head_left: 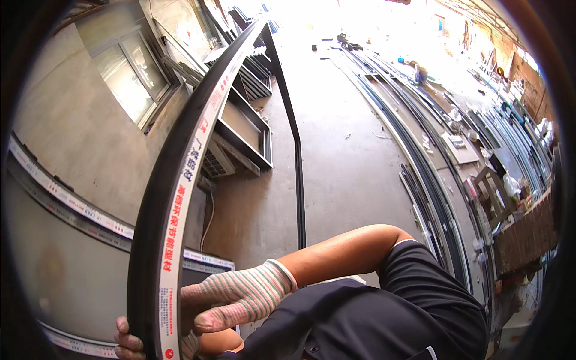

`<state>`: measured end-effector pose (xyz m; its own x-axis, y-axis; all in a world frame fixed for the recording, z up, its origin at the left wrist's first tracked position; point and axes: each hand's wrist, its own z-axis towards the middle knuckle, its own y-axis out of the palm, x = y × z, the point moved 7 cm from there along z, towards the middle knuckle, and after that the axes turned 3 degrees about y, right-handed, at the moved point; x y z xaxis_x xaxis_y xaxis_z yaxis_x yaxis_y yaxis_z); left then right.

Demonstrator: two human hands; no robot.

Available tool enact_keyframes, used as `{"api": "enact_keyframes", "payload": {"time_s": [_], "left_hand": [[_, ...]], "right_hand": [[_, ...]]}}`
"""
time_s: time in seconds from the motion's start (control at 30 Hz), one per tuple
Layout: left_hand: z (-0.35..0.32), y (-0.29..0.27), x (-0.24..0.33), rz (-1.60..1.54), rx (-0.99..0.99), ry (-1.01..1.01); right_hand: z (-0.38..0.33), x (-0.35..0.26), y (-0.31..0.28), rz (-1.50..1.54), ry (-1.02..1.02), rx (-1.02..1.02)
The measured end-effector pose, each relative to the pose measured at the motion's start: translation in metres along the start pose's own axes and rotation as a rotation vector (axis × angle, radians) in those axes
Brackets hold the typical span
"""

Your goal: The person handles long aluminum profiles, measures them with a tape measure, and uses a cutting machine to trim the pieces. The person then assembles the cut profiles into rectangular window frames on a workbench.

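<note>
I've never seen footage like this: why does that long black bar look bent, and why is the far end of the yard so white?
Head view: the fisheye lens bows the long black bar that both hands hold, the gloved right hand and the left hand; the picture's rim is dark; sunlight washes out the far concrete floor, hiding detail there; the wall lies in even shade.

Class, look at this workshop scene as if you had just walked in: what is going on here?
A person holds a long black metal profile with a white protective strip, pointing away across the concrete floor. The right hand, in a striped knit glove, presses its side. The left hand grips its near end from the other side. More long profiles lie on the floor to the right.
</note>
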<state>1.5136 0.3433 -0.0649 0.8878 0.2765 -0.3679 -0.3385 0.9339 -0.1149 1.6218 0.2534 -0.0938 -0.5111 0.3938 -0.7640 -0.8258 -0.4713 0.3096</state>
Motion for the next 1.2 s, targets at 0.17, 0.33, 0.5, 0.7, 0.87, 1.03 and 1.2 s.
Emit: {"api": "enact_keyframes", "payload": {"time_s": [0.17,0.33,0.5,0.7,0.87,1.03,1.2], "left_hand": [[0.026,-0.02,0.127,-0.186,0.184,-0.104],[0.056,-0.053,0.256,-0.212,0.252,-0.013],[0.094,-0.098,0.382,-0.278,0.33,0.078],[0.143,-0.117,0.508,-0.318,0.375,0.15],[0.167,-0.1,0.621,-0.374,0.376,0.131],[0.16,-0.028,0.713,-1.908,0.252,-0.318],[0.172,0.003,0.809,-2.857,0.464,-0.23]], "right_hand": [[-0.001,-0.048,-0.115,-0.001,0.008,0.113],[-0.027,-0.1,-0.233,0.094,-0.043,0.162],[-0.044,-0.151,-0.349,0.076,-0.068,0.229],[-0.046,-0.185,-0.485,0.137,0.021,0.287],[-0.051,-0.197,-0.602,0.049,0.011,0.298],[-0.057,-0.185,-0.711,0.04,0.09,0.329],[-0.087,-0.165,-0.807,-0.034,0.218,0.504]]}}
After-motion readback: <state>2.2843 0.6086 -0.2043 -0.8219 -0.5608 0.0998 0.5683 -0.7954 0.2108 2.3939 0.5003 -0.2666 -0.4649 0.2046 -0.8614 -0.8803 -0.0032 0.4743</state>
